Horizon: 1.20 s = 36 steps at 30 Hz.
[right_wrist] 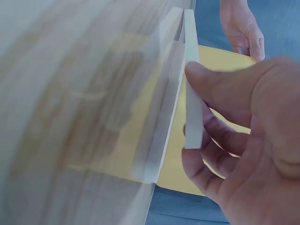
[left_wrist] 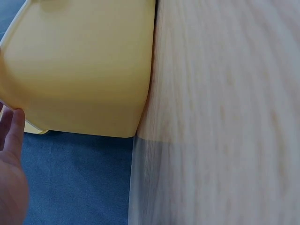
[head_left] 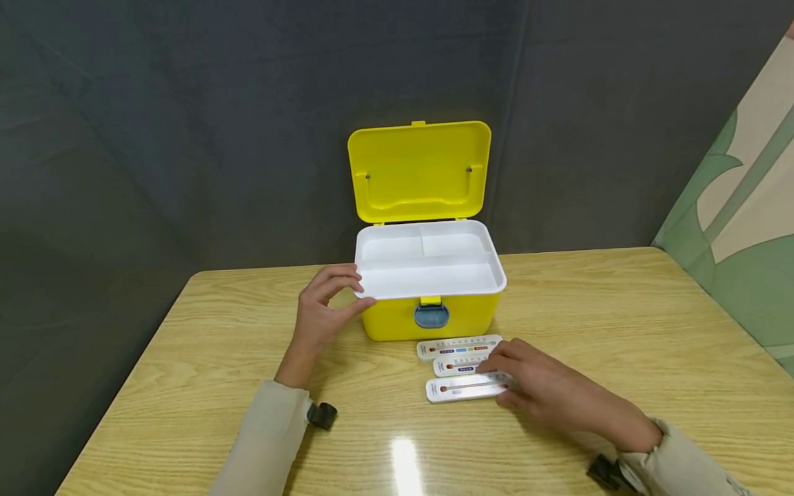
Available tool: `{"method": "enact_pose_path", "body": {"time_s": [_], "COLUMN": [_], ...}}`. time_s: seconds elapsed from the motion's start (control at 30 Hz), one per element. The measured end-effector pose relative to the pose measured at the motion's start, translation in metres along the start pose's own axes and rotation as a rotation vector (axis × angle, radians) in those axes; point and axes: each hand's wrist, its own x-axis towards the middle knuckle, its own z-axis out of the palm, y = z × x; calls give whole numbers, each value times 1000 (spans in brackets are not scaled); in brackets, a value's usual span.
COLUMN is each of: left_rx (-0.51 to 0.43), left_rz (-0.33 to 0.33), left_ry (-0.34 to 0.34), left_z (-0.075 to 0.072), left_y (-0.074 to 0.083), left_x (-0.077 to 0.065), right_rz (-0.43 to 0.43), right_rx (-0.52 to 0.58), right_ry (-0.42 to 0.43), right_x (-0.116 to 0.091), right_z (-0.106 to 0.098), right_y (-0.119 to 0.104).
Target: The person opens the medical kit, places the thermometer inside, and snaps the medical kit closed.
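Right hand point(head_left: 542, 382) pinches a slim, flat thermometer point(head_left: 466, 388); left hand point(head_left: 321, 306) grips a round-cornered plastic box point(head_left: 468, 317)

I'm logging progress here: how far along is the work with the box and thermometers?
Done: the yellow box stands open, its lid upright. In hand: the right hand pinches the nearest thermometer, while the left hand touches the box. Left: two other thermometers lie on the table and the white tray is empty; if thermometers belong inside, all three probably still need placing.
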Motion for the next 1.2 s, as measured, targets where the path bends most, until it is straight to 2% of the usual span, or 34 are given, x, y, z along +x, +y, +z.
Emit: {"method": "enact_pose_path", "body": {"time_s": [0.37,0.8,0.97,1.2], "left_rx": [-5,-8,-24,-10], "left_rz": [30,16,35,24], "left_ry": [3,-6,-18,-28], "left_z": [1,0,0,-3], "left_y": [-1,0,-1,2], "left_x": [0,1,0,0], "right_rz": [12,10,21,13], "right_rx": [34,28,16,-4], "right_ry": [60,116,122,160], "right_x": [1,3,2,6], "right_z": [0,-1,-6,-20], "right_y": [-1,-2,-5,-6]}}
